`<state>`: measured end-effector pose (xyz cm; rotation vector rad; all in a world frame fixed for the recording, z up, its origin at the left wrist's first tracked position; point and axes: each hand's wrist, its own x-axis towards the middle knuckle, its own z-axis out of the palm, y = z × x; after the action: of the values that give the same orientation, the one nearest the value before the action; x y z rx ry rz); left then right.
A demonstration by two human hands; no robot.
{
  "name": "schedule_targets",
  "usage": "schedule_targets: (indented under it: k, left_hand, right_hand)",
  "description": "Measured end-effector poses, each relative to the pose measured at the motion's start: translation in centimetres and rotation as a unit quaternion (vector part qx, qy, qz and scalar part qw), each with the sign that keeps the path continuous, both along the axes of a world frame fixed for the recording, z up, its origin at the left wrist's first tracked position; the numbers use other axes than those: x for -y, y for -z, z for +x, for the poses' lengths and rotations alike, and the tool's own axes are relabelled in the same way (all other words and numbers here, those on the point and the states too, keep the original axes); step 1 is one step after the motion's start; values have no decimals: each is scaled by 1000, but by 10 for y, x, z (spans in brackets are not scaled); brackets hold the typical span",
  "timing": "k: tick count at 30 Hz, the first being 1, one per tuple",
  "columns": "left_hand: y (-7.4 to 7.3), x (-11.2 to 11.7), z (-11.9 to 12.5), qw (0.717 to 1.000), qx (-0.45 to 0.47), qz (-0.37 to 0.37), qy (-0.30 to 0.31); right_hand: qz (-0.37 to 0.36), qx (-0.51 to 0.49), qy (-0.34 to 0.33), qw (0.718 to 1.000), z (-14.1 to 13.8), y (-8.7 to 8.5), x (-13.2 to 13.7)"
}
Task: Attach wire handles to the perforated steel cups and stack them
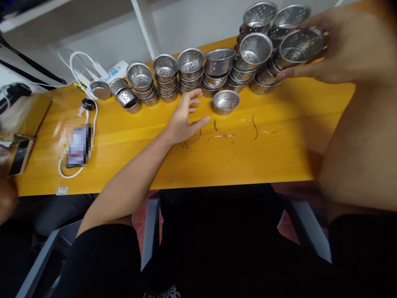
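My right hand (344, 47) grips a perforated metal cup (299, 49) at the right end of the stacks, thumb in front and fingers behind its rim. It is tilted, and I cannot tell whether it touches the stack beneath. My left hand (185, 118) hovers over or rests on the table, empty, with fingers apart. Just right of it, a single perforated cup (226, 102) stands upright. Thin curved metal wires (221, 134) lie in small groups in front of that cup, and one group is partly hidden by my left hand.
Several stacks of perforated cups (190, 64) line the back of the yellow table (130, 153). At left lie a blurred-out phone (77, 147), a white cable (96, 124) and a power strip (118, 70). Part of another person (8, 198) shows at the left edge.
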<state>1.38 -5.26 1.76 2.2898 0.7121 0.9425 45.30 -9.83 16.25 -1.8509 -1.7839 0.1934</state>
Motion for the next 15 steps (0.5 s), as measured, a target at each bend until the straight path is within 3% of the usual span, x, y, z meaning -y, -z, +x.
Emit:
schedule_targets:
  k: [6,15]
  left_hand:
    - [4,-3,-1,1000,8,13,2]
    - [6,-5,-4,1000,-8,20,14]
  right_hand:
    - [-14,35,37,999,-12,-5,-2]
    - [18,22,-16,999,5,5,0]
